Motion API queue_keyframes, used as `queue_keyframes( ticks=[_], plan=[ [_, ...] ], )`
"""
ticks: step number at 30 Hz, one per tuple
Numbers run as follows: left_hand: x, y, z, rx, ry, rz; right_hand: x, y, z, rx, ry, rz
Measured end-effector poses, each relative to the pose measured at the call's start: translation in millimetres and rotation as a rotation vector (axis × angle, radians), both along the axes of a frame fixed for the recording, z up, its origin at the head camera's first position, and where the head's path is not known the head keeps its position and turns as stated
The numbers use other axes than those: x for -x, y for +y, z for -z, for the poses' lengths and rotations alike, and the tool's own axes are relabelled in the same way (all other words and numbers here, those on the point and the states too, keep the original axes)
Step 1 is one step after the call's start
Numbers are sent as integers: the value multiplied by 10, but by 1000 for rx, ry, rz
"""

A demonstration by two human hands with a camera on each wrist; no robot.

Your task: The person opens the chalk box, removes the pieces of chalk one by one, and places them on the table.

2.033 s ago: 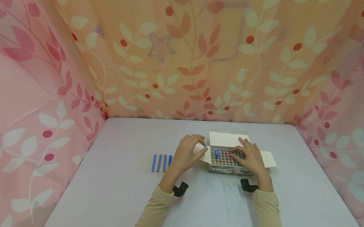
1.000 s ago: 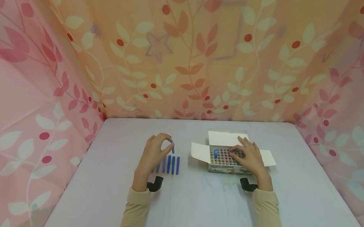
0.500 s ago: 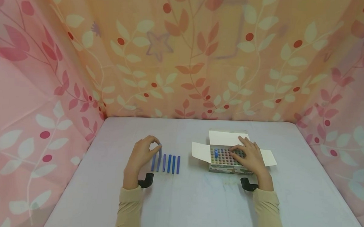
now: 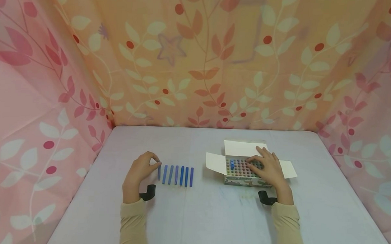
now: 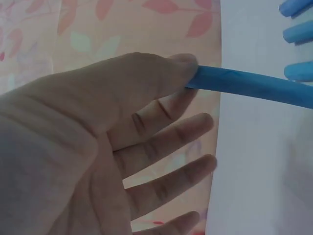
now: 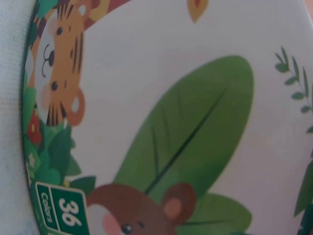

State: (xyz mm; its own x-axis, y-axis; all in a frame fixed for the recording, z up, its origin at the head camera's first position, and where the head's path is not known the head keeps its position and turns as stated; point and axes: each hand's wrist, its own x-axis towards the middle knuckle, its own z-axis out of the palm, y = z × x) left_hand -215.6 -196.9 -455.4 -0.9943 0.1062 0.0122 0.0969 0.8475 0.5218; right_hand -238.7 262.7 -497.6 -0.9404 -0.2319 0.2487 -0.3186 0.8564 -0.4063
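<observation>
With thumb and index finger, my left hand [image 4: 141,168] pinches the upper end of a blue chalk stick [image 5: 249,85], which hangs down at the left end of a row. That row holds several blue and violet chalk sticks [image 4: 176,175], lying side by side on the table. In the left wrist view the other fingers are spread loosely. My right hand [image 4: 265,167] rests over the right part of the chalk box [image 4: 245,182], thumb and index bent above the tray. Two blue sticks [image 4: 232,164] poke up out of the tray's left side.
White flaps [image 4: 216,163] stand out from the box at its left, right and back. Its printed side [image 6: 195,122], with animals and leaves, fills the right wrist view. Patterned curtains [image 4: 197,64] enclose the white table [image 4: 192,222]. Faint coloured smudges mark the cloth.
From beside the box, my left hand has moved left past the row and lowered the blue chalk stick at its left end. My right hand has stayed on the box.
</observation>
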Motion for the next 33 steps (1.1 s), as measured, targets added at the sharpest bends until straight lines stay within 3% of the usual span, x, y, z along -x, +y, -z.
queue_keyframes(
  ticks=[6, 11, 24, 33],
  plan=[
    [-38, -26, -27, 6, -114, -15, -5, 1, 3, -5, 5, -1],
    [9, -50, 54, 10, -140, -40, -2, 2, 9, -4, -2, -2],
    [224, -99, 508, 10, -2, -83, -8, 5, 16, -1, 12, -4],
    [253, -74, 625, -37, 15, -106, 7, 6, 10, -6, -1, -2]
  ],
)
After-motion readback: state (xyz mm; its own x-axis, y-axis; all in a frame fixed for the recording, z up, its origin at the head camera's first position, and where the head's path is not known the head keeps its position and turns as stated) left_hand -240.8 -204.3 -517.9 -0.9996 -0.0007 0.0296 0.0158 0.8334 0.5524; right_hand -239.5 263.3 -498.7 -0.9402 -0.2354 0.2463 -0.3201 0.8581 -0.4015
